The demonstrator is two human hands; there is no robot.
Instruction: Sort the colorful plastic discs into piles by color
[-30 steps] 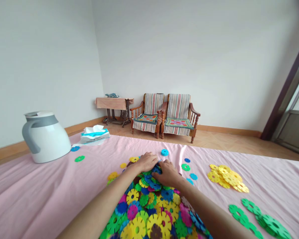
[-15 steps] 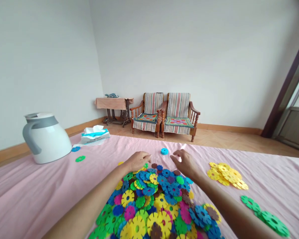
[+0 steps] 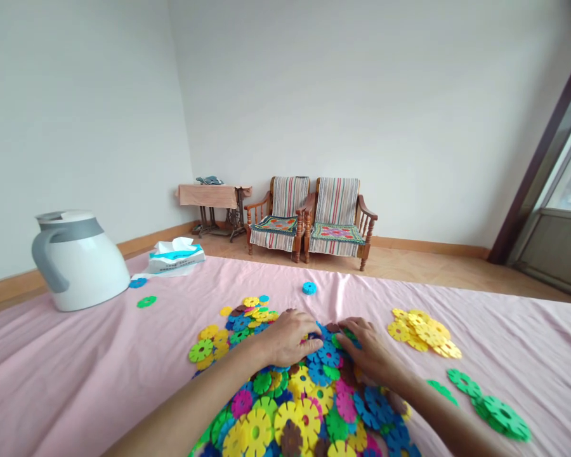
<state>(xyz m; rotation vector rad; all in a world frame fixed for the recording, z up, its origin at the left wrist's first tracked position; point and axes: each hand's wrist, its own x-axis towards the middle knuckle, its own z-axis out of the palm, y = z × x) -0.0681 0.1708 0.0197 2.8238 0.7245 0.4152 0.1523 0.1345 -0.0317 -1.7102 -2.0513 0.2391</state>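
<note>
A heap of notched plastic flower discs (image 3: 299, 406) in blue, yellow, green, pink and brown lies in front of me on the pink cloth. My left hand (image 3: 290, 337) rests on the far part of the heap, its fingers stretched out towards the right. Opposite it, my right hand (image 3: 365, 348) touches the heap's far right side with fingers apart over blue and green discs. Neither hand visibly grips a disc. The fingers hide some of the discs under them. Behind the hands sits a small blue disc stack (image 3: 309, 288).
Yellow discs (image 3: 426, 331) lie in a separate pile at right, with green discs (image 3: 502, 417) nearer me. At left stand a white and grey jug (image 3: 88, 266) and a tissue box (image 3: 177, 259). A loose green disc (image 3: 146, 301) lies near the jug. Two wooden armchairs (image 3: 337, 209) stand beyond.
Both hands have come down and nearer me, from above the heap's far edge onto the discs. More discs at the heap's far left now show. The view has shifted slightly.
</note>
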